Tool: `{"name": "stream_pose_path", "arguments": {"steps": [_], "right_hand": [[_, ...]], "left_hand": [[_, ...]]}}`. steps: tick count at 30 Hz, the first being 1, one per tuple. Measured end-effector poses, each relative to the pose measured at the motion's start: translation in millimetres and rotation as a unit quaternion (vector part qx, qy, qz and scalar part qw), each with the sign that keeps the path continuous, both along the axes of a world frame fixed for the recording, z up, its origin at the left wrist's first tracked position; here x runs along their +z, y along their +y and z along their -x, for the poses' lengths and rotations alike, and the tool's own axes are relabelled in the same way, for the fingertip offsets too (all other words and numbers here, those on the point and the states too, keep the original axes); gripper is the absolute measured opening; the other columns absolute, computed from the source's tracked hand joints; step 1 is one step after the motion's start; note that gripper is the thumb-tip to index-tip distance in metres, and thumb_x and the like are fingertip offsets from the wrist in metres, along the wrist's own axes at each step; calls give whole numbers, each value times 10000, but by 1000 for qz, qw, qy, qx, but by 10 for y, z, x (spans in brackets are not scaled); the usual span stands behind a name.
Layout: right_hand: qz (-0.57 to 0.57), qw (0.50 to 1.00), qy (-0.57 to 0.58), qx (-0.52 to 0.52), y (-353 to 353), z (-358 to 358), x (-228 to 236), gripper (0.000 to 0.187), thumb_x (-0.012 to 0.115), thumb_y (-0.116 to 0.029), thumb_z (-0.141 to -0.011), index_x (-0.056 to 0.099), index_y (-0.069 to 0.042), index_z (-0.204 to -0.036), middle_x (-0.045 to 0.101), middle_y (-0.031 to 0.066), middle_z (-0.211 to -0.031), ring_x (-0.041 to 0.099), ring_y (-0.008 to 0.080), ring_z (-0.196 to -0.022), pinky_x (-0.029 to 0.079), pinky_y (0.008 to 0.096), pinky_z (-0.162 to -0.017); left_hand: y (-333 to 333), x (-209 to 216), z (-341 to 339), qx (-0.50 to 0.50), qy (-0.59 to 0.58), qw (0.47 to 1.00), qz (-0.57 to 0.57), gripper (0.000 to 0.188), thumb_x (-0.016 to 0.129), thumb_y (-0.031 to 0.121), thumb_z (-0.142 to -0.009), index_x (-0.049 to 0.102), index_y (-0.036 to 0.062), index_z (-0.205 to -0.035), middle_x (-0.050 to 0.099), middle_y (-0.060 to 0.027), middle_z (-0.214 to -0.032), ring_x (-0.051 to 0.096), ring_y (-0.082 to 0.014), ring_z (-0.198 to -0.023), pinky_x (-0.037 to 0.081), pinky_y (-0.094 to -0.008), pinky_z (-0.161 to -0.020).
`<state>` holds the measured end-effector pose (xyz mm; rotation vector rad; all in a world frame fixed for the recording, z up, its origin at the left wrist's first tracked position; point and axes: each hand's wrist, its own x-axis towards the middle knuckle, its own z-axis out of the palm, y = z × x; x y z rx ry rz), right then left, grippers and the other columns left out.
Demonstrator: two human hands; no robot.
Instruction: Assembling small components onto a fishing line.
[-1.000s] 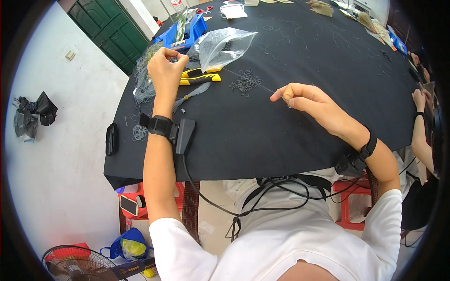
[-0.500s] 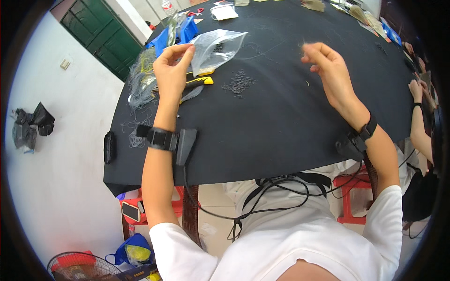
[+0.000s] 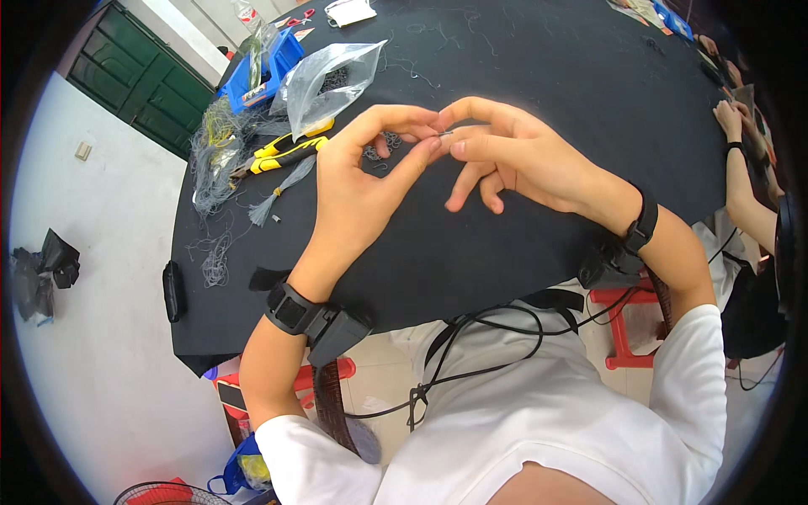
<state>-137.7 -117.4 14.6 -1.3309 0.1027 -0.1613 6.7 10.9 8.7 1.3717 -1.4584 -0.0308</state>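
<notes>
My left hand (image 3: 358, 172) and my right hand (image 3: 539, 156) meet fingertip to fingertip above the black-covered table (image 3: 505, 261). Between the pinched tips shows a small thin dark piece (image 3: 445, 132), like a bit of metal; its exact kind is too small to tell. Thumb and forefinger of each hand close on it, while the other right fingers hang loosely curled. Partly hidden behind my left fingers lies a pile of small dark pieces (image 3: 383, 150). Beyond that hand, a clear zip bag (image 3: 316, 99) stands gaping, with dark bits inside.
Yellow-and-black pliers (image 3: 290, 154) and a tied bundle of grey strands (image 3: 282, 192) lie left of my left hand. Farther out are tangled line (image 3: 220, 164) and a blue bin (image 3: 268, 71). Another person's arm (image 3: 745, 185) rests at the right edge. Cables run from both my wrist straps.
My hands were wide apart, the left beside the bag and the right off to the right. They have come together over the near side of the pile. The view has shifted slightly.
</notes>
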Motion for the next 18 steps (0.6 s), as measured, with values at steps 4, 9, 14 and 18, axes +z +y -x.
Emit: {"name": "stream_pose_path", "arguments": {"steps": [4, 9, 14, 18], "right_hand": [[50, 998, -23, -35, -24, -11, -59, 254, 546, -126, -847, 467, 1, -1052, 603, 60, -802, 606, 134, -695, 433, 181, -550], [179, 970, -120, -107, -34, -73, -166, 165, 560, -89, -834, 502, -11, -968, 458, -58, -652, 406, 3, -575, 319, 170, -507], [192, 969, -123, -99, -28, -71, -186, 123, 564, -78, -830, 522, -14, -926, 439, -69, -633, 388, -9, -566, 300, 175, -496], [191, 969, -116, -102, -18, -72, -163, 95, 572, -87, -828, 541, -16, -884, 408, -78, -613, 353, -7, -548, 284, 180, -487]], "left_hand": [[10, -11, -40, 40, -77, 996, 24, 268, 669, 3, -743, 620, 43, -1003, 644, -9, -883, 570, -69, -800, 365, -206, -651], [-3, 4, -22, 64, -162, 983, 56, 273, 672, -12, -706, 632, 61, -965, 638, -19, -824, 575, -121, -766, 409, -245, -670], [3, 24, 0, 66, -188, 978, 67, 266, 666, -32, -675, 638, 65, -921, 630, -33, -784, 580, -177, -740, 447, -278, -680], [-3, 44, -4, 51, -209, 973, 79, 273, 661, -44, -666, 637, 67, -915, 625, -29, -775, 577, -186, -735, 450, -282, -666]]}}
